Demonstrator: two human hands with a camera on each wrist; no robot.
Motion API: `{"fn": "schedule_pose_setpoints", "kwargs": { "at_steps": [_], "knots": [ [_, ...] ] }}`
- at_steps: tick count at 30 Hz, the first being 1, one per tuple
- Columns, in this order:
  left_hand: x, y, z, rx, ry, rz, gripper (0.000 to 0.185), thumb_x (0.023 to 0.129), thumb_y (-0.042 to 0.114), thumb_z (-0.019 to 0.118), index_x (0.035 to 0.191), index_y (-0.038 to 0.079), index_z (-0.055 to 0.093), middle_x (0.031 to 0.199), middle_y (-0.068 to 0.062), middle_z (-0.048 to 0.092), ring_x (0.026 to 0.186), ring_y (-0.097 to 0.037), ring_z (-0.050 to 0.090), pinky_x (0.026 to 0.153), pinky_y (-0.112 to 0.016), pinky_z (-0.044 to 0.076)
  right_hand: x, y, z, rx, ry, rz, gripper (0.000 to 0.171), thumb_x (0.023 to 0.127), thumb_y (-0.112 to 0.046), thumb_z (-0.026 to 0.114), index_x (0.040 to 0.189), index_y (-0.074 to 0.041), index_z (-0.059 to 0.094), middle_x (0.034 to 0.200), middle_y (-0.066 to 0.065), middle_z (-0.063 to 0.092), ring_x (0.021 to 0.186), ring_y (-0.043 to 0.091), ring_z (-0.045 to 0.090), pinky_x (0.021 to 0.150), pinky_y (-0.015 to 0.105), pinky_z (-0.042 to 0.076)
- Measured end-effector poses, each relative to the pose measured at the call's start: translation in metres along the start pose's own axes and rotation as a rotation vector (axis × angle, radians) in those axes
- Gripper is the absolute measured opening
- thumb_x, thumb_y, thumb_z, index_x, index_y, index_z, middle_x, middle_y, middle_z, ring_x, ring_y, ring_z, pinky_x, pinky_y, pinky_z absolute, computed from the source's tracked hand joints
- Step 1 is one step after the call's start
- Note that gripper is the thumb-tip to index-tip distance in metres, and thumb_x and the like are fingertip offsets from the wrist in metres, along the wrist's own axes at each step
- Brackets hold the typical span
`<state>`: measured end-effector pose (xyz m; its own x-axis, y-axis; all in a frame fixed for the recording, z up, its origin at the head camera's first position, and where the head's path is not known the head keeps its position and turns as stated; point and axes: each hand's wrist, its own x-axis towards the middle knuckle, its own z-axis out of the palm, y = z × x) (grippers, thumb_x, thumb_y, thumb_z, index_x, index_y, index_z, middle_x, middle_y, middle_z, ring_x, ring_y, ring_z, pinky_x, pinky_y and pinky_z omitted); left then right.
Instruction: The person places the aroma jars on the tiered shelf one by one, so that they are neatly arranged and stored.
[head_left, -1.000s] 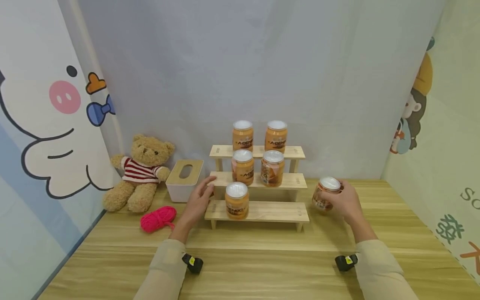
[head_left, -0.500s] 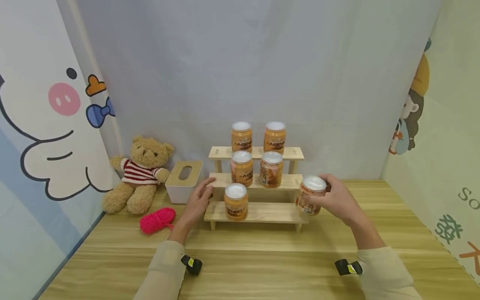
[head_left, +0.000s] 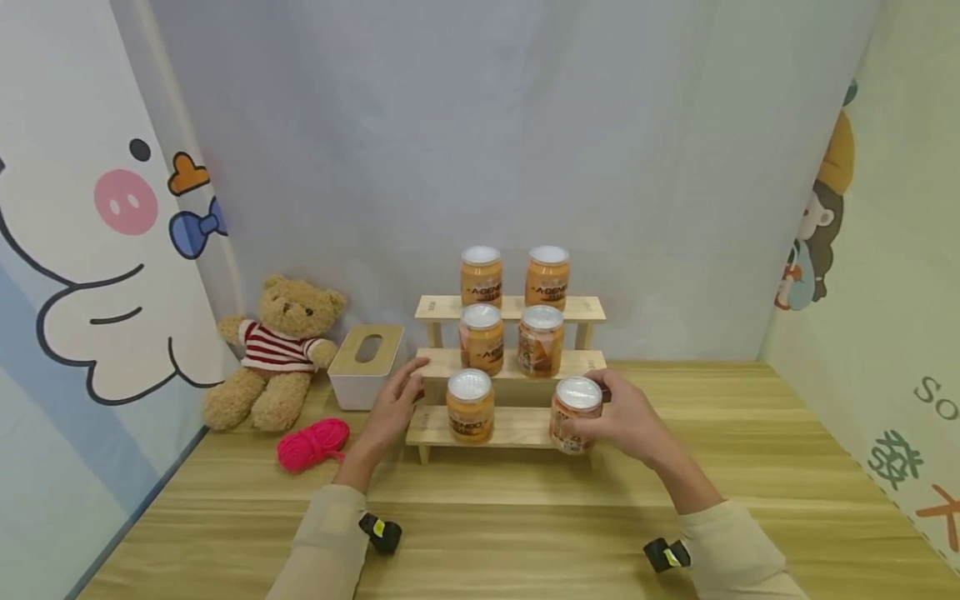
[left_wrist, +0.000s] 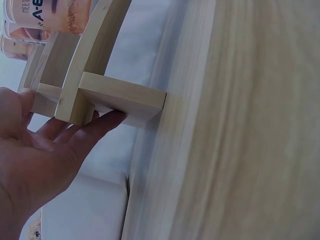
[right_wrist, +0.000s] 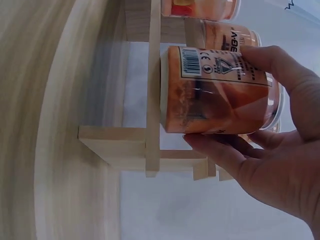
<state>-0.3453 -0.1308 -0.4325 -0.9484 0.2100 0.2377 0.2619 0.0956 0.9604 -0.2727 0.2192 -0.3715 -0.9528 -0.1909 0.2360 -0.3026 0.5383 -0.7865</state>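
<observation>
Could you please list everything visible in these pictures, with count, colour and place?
jars on rack: five, orange with white lids, two on the top step, two on the middle, one on the bottom left
held jar: one, orange with white lid, at the bottom step's right end
stepped rack: one, pale wood, mid-table
tissue box: one, white with wooden lid, left of the rack
teddy bear: one, tan, striped red and white top, far left
yarn ball: one, pink, before the bear
table: one, light wood
left hand: fingers straight against the rack's left end
right hand: grips the held jar
</observation>
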Motion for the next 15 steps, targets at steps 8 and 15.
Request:
{"fn": "schedule_pose_setpoints", "kwargs": {
  "at_steps": [8,15],
  "knots": [
    [0.001,0.002,-0.004,0.010,0.006,0.006,0.045,0.111,0.025,0.036,0.152,0.008,0.039,0.159,-0.022,0.029,0.141,-0.041,0.034,0.114,-0.052,0.028,0.010,-0.001,0.019,0.056,0.023,0.007,0.073,0.081,-0.019,0.084,0.137,0.008,0.045,0.125,0.023,0.058,0.115,0.037,0.057,0.089,0.046,0.052],
    [0.003,0.003,-0.006,-0.002,-0.022,0.044,0.045,0.112,0.022,0.032,0.153,0.005,0.036,0.161,-0.019,0.023,0.143,-0.040,0.029,0.116,-0.050,0.027,0.015,0.000,0.025,0.055,0.022,0.040,0.074,0.084,-0.024,0.082,0.138,0.009,0.045,0.126,0.024,0.058,0.118,0.039,0.057,0.093,0.048,0.051]
  ]
}}
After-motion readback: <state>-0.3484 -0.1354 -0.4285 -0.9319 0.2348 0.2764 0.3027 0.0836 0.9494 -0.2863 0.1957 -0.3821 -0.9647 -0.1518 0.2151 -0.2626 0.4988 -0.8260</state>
